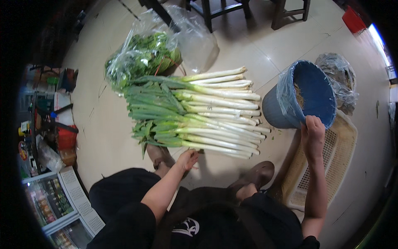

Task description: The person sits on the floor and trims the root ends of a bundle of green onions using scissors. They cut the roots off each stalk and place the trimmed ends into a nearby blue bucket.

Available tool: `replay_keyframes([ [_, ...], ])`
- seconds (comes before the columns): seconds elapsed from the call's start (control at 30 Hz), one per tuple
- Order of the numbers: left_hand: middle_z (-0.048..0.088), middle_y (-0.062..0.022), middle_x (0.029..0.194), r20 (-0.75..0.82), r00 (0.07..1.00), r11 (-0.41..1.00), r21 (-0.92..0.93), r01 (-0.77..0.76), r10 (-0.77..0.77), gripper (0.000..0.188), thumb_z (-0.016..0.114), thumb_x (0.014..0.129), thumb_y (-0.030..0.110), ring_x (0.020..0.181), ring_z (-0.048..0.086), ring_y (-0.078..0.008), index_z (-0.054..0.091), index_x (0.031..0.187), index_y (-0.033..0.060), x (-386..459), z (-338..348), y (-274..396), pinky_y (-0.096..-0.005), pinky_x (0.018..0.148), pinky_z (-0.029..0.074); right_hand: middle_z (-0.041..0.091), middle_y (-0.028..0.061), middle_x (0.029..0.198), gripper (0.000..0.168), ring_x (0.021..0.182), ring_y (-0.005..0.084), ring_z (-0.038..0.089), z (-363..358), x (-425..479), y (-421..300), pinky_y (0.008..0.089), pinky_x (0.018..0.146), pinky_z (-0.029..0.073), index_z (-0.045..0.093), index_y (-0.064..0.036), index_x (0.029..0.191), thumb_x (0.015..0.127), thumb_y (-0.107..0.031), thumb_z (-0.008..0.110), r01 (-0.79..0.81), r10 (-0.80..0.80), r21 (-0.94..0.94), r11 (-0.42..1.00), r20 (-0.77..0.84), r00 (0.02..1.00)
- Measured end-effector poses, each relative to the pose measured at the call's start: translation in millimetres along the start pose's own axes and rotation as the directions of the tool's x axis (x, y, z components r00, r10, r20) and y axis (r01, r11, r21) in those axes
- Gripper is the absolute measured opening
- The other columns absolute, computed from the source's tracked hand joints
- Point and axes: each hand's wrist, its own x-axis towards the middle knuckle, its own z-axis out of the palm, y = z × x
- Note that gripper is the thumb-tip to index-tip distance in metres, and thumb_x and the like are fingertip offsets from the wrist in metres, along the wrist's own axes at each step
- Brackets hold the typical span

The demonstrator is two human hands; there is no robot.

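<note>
A pile of large green onions (217,105) lies on the floor before me, white stalks to the right and green leaves to the left. My left hand (187,159) is at the near edge of the pile, fingers slightly apart, with nothing visible in it. Whether its fingertips touch the lowest stalk is hard to tell. A bit of red string shows beside it. My right hand (313,133) grips the near rim of a blue plastic bin (276,109). The bin tilts towards me, has a clear plastic liner, and holds some brownish root trimmings (299,96).
A clear plastic bag of leafy greens (146,53) lies beyond the onions. Right of the bin are another filled plastic bag (339,77) and a cream plastic basket (345,152). Dark wooden stools (214,14) stand at the back, a glass-topped display fridge (53,199) at lower left.
</note>
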Motion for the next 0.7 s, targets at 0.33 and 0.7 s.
replay_keyframes([
  [0.33,0.062,-0.0124,0.098,0.023,0.992,0.853,-0.512,-0.097,0.127,0.008,0.059,0.089,0.014,0.097,0.059,-0.0280,0.055,0.087,0.0073,11,11,14,-0.0423,0.089,0.046,0.050,0.0101,0.080,0.020,0.079,0.0297,0.051,-88,-32,-94,0.0405,0.068,0.038,0.057,-0.004,0.090,0.072,0.001,0.063,0.310,-0.302,-0.018,0.951,0.176,0.937],
  [0.7,0.060,-0.0072,0.092,-0.121,0.978,0.884,-0.419,-0.207,0.172,0.020,0.059,0.093,0.021,0.090,0.061,-0.0232,0.058,0.105,0.0047,9,46,13,-0.0401,0.091,0.049,0.060,0.0130,0.094,0.018,0.095,0.0350,0.057,40,5,-34,0.0503,0.077,0.046,0.054,-0.005,0.093,0.077,-0.007,0.061,0.009,0.025,-0.178,0.984,0.190,0.981],
])
